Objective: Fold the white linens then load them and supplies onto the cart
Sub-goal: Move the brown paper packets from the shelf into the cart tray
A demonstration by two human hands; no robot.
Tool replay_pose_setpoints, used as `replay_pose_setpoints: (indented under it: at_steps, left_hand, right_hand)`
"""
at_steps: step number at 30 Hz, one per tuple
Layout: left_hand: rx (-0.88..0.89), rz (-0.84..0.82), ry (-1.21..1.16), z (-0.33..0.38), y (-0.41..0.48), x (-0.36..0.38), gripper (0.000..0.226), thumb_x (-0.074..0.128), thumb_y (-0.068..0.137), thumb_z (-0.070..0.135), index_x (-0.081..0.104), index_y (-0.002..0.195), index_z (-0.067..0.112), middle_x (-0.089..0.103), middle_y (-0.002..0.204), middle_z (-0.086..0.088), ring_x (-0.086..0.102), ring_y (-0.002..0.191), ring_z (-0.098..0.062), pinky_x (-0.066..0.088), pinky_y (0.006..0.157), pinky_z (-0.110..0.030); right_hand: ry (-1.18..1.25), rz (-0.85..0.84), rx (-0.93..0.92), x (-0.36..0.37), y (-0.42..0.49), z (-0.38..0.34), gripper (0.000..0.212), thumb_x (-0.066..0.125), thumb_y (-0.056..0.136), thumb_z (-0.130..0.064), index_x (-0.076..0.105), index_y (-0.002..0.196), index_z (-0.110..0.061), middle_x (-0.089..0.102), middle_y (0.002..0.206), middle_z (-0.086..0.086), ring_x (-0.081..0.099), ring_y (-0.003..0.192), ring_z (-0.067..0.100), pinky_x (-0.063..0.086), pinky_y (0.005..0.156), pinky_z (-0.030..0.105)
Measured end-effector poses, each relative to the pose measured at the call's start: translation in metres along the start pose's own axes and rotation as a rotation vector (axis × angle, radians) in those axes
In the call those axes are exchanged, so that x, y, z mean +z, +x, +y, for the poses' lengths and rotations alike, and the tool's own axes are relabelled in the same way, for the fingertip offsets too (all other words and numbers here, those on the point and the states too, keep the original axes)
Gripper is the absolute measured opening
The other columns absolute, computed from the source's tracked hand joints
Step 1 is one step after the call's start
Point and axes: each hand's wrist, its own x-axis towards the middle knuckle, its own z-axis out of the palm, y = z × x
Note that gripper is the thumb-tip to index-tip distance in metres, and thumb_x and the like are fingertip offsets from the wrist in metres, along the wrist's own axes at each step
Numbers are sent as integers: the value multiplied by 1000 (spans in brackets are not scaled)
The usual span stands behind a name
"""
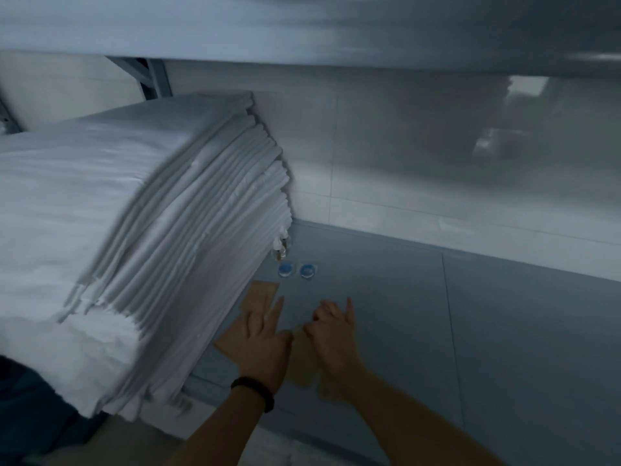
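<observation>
Filling the left end of the shelf (403, 314), a big pile of folded white linens (134, 213) leans over toward the right. Its left side runs out of the picture, and its near corner sticks out past the shelf's front edge. The shelf is flat and grey-blue, with thin lines where its panels meet. Behind it is a pale wall (386, 146). The right part of the wall is so blurry that the dark shapes there cannot be made out. An upper shelf (302, 28) sits above and is cut off at the top. A dark blue-green thing (27, 415) shows under the pile at the bottom left, and I cannot tell what it is.

Both hands are near the shelf's front edge, just beside the pile. The left hand (260, 348), with a black band (252, 391) on its wrist, lies flat. Its straight fingers press on the tan packets (262, 294) and hide part of them. The right hand (331, 334) has its thumb and front fingers curled together, pinching the top of the middle packet (300, 361). One finger points out straight.

Further back, two small clear bottles (280, 247) stand against the bottom of the pile, too blurry to see well. Just in front of them lie two little round blue things (285, 270), side by side.
</observation>
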Motion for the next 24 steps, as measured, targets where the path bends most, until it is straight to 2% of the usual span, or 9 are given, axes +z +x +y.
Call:
replay_pose_setpoints:
  at_steps: [3, 6, 8, 9, 11, 14, 17, 20, 24]
  left_hand:
    - [88, 39, -62, 29, 0, -9, 34, 92, 51, 14, 59, 44, 24, 57, 134, -12, 50, 124, -44, 40, 96, -62]
    - [124, -16, -89, 60, -1, -7, 27, 89, 58, 19, 64, 51, 24, 51, 141, -6, 40, 134, -39, 36, 102, -59]
    - [157, -34, -47, 78, -1, 6, 20, 73, 81, 27, 72, 101, 28, 28, 156, -3, 12, 147, -31, 13, 114, -54]
    - [152, -98, -42, 85, -1, 16, 41, 59, 92, 29, 54, 132, 27, 12, 161, -2, -3, 148, -29, 0, 115, -50]
    - [114, -198, -16, 96, -4, 31, 58, 38, 101, 26, 13, 153, 22, -2, 162, -3, -10, 147, -28, -7, 115, -46]
    - [32, -270, -53, 106, -11, 44, 53, 22, 104, 21, 4, 154, 18, 3, 162, -3, -1, 148, -27, -8, 118, -44]
    - [43, -328, -55, 109, -18, 49, 56, 29, 102, 19, 6, 153, 16, -1, 162, -3, -2, 147, -27, -12, 115, -43]
    - [93, -371, -74, 108, -26, 53, 41, 38, 98, 17, 49, 138, 22, 14, 160, 1, 2, 147, -24, -14, 114, -46]
    - [116, -427, -52, 107, -37, 60, 30, 40, 97, 17, 64, 112, 27, 23, 156, 0, 10, 145, -21, -25, 107, -47]
  right_hand:
    - [14, 34, 59, -24, -19, 20, 16, 86, 55, -29, 69, 55, -28, 59, 67, -7, 68, 93, 20, 14, 108, 47]
    - [-33, 6, 130, -43, -46, 43, 24, 92, 47, -26, 69, 55, -27, 63, 69, -5, 69, 91, 22, 32, 101, 65]
    - [-39, -11, 174, -48, -65, 58, 26, 93, 47, -24, 69, 56, -27, 64, 70, -1, 69, 90, 24, 36, 94, 69]
    - [-40, -19, 190, -48, -74, 64, 26, 93, 48, -23, 68, 55, -26, 64, 70, 0, 69, 91, 25, 33, 97, 69]
    - [-68, -57, 211, -46, -89, 73, 27, 92, 49, -22, 66, 53, -25, 63, 69, 1, 69, 91, 26, 32, 97, 70]
    - [-101, -149, 237, -34, -103, 75, 28, 93, 44, -22, 65, 50, -25, 63, 68, 1, 69, 89, 27, 36, 88, 72]
    - [-87, -198, 246, -20, -111, 71, 30, 93, 41, -21, 64, 49, -23, 63, 68, 2, 69, 88, 28, 36, 86, 73]
    - [-83, -225, 247, -7, -120, 68, 33, 93, 36, -17, 65, 49, -24, 61, 66, 1, 69, 88, 27, 37, 87, 73]
    - [-86, -250, 249, 6, -133, 67, 40, 95, 28, -16, 67, 54, -28, 63, 68, -2, 69, 92, 26, 36, 89, 72]
